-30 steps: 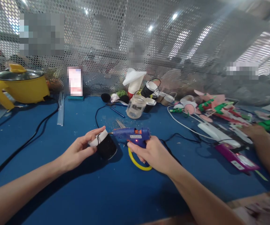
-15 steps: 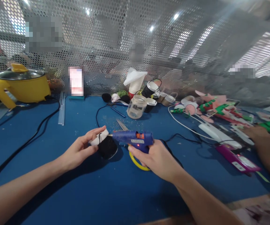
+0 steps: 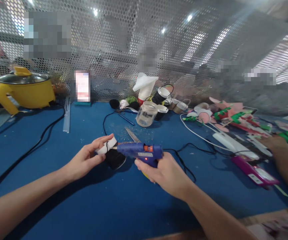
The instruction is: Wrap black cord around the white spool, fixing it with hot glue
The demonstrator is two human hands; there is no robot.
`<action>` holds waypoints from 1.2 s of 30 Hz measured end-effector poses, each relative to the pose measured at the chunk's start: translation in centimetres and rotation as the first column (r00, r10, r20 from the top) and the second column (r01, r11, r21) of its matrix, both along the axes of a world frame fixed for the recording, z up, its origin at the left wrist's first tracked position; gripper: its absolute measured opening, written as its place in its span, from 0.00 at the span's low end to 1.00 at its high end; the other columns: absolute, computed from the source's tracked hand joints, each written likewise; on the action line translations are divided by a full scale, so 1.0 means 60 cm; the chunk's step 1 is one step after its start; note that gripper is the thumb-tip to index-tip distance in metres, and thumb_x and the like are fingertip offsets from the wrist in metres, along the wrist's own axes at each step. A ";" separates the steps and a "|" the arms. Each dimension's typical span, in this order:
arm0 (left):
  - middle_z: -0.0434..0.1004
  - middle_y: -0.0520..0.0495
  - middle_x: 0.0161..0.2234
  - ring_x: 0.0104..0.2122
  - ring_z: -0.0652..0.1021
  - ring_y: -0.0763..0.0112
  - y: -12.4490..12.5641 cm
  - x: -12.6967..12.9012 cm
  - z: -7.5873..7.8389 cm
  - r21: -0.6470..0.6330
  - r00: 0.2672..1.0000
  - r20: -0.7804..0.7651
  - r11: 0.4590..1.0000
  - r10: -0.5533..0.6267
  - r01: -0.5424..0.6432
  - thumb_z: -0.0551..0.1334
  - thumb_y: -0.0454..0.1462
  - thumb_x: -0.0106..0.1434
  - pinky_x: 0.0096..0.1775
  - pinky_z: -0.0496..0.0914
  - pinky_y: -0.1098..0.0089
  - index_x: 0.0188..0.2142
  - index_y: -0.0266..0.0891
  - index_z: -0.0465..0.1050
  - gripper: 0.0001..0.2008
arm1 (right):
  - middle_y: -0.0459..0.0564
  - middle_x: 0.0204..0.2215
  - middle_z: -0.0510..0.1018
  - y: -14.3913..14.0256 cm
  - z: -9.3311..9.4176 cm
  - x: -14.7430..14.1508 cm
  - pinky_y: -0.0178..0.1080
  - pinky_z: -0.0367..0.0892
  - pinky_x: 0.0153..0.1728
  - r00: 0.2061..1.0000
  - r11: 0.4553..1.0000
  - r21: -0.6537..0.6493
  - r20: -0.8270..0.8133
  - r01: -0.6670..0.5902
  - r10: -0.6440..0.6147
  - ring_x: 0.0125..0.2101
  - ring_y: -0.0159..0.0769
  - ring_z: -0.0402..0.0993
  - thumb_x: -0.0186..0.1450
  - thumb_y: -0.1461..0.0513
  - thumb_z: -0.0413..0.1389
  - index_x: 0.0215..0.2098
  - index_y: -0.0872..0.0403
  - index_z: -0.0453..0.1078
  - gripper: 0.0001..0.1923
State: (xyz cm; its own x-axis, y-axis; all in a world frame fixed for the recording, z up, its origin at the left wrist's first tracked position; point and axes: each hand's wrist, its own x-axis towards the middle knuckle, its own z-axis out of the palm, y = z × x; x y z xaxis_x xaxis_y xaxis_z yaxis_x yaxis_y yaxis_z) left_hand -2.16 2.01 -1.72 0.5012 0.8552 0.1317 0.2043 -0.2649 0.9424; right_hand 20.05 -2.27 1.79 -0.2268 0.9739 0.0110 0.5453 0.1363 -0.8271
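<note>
- Since the earlier frame, the blue glue gun point(image 3: 140, 151) has been drawn in and lowered, so that its nozzle now sits against the white strip point(image 3: 106, 147), and the yellow ring seen under it before is almost wholly hidden by the right hand point(image 3: 162, 171).
- The small black cup point(image 3: 115, 157) with its white strip is held near the middle of the blue desk point(image 3: 83, 206), towards its front edge, tilted on its side; the left hand point(image 3: 88, 158) is clamped on it, thumb below and fingers over the strip.
- The right hand's fingers are closed round the gun's grip; whether the trigger is pressed cannot be told.
- The bead is best laid thin along the strip's edge, it is judged, with the left fingertips kept clear of the hot nozzle.
- The gun's cord point(image 3: 184, 156) should be kept slack.
- A pair of scissors point(image 3: 132, 135) lies just behind the cup, and another person's hand point(image 3: 275, 141) rests at the desk's right edge.
</note>
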 end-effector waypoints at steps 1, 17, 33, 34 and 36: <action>0.53 0.46 0.59 0.54 0.62 0.52 0.000 0.000 0.001 -0.001 1.000 0.001 1.000 -0.004 0.004 0.56 0.41 0.57 0.53 0.55 0.55 0.41 0.40 0.68 0.13 | 0.40 0.10 0.60 0.002 0.001 0.002 0.30 0.57 0.14 1.000 1.000 -0.025 -0.001 0.011 -0.011 0.12 0.25 0.56 0.56 0.57 0.51 0.17 0.54 0.58 0.13; 0.52 0.43 0.59 0.55 0.59 0.51 -0.002 0.003 0.008 -0.025 1.000 0.002 1.000 -0.009 0.009 0.57 0.42 0.56 0.54 0.54 0.56 0.39 0.38 0.68 0.13 | 0.40 0.09 0.61 0.031 -0.005 0.014 0.31 0.59 0.18 0.999 0.999 -0.035 0.024 0.039 -0.038 0.12 0.26 0.59 0.57 0.57 0.51 0.18 0.55 0.61 0.13; 0.52 0.43 0.59 0.54 0.60 0.53 -0.001 0.002 0.004 0.028 0.999 0.036 1.000 0.001 -0.002 0.56 0.40 0.56 0.53 0.54 0.55 0.26 0.38 0.64 0.08 | 0.41 0.14 0.67 0.095 0.013 0.052 0.28 0.58 0.18 0.849 0.961 -0.152 -0.452 0.230 -0.274 0.16 0.23 0.62 0.50 0.62 0.59 0.21 0.59 0.65 0.08; 0.51 0.43 0.60 0.54 0.61 0.52 -0.001 0.002 0.003 0.024 0.999 0.036 1.000 -0.004 0.003 0.57 0.40 0.56 0.52 0.55 0.55 0.26 0.38 0.64 0.07 | 0.42 0.16 0.69 0.108 0.019 0.058 0.27 0.59 0.18 0.827 0.953 -0.153 -0.474 0.262 -0.303 0.17 0.23 0.63 0.51 0.62 0.58 0.23 0.59 0.65 0.07; 0.50 0.42 0.60 0.54 0.61 0.52 0.000 0.002 0.003 0.024 0.999 0.030 1.000 -0.017 0.016 0.57 0.40 0.56 0.52 0.55 0.56 0.28 0.38 0.65 0.07 | 0.44 0.18 0.70 0.138 0.035 0.068 0.26 0.60 0.18 0.814 0.943 -0.155 -0.476 0.296 -0.334 0.17 0.22 0.64 0.54 0.62 0.56 0.23 0.59 0.66 0.07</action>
State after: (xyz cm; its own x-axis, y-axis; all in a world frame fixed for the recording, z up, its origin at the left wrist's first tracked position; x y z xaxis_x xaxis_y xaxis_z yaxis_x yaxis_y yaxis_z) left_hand -2.03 2.00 -1.57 0.5106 0.8434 0.1671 0.1709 -0.2901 0.9416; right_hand 24.13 6.03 3.88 0.1090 0.9935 -0.0336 0.0705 -0.0414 -0.9966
